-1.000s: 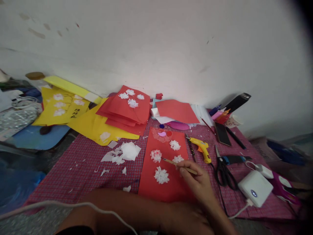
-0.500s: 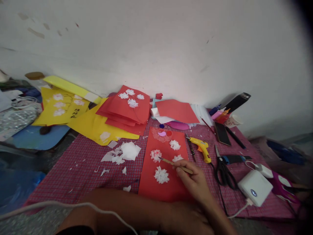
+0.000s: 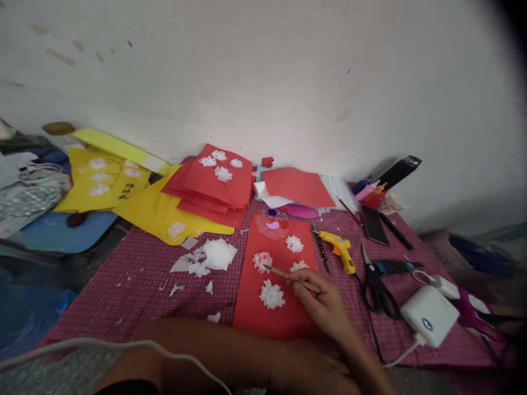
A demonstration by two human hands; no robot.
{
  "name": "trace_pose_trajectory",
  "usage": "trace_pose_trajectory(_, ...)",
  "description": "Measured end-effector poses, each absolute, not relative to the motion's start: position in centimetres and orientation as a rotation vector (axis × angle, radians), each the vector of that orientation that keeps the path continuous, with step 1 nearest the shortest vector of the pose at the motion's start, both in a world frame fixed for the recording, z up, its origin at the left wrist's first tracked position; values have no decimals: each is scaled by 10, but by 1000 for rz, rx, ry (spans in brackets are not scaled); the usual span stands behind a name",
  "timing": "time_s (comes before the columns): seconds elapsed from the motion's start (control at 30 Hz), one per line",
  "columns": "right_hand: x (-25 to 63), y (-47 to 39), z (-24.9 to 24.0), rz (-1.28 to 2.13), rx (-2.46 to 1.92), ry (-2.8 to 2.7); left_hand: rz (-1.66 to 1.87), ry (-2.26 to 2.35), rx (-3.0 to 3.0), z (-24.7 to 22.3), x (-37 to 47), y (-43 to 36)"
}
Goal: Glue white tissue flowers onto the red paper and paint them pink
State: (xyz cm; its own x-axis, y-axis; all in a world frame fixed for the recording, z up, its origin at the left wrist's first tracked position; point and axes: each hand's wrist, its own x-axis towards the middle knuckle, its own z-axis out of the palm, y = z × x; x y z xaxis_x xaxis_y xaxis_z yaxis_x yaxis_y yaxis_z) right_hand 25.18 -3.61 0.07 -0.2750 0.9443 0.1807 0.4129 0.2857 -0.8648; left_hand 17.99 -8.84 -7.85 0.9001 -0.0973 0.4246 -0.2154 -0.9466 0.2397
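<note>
My right hand (image 3: 321, 296) is closed around a thin wooden paintbrush (image 3: 282, 272). The brush tip meets the lower right edge of a white paper flower (image 3: 262, 261) dabbed with red. That flower is on a red sheet (image 3: 255, 321), along with several plain white ones, such as the nearest flower (image 3: 272, 294). At the sheet's top sits a clear palette (image 3: 263, 226) with pink and red paint. My left forearm lies across the table's near edge; my left hand (image 3: 315, 367) rests under the right forearm, its fingers hidden.
White paper scraps (image 3: 220, 254) lie left of the sheet. To the right are a yellow glue gun (image 3: 340, 247), black scissors (image 3: 376, 291) and a white power bank (image 3: 430, 315) with a cable. Behind stand stacked red cards (image 3: 193, 186) and yellow cards (image 3: 144, 211). A white cable (image 3: 144, 344) crosses my left arm.
The brush tip has shifted slightly left and down on the red-dabbed flower, and my right hand has moved a little with it. My left arm stays put.
</note>
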Motion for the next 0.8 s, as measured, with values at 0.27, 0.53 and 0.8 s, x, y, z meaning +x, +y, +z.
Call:
trace_pose_trajectory(0.27,261,-40,-2,929,-1256,-1753,662,-232,2831,-70,176,-89)
trace_pose_trajectory(0.53,257,-40,-2,964,-1226,-1747,701,-205,2799,-79,180,-90)
trace_pose_trajectory(0.8,278,-26,-1,921,-1282,-1517,596,-240,2824,-77,178,-81)
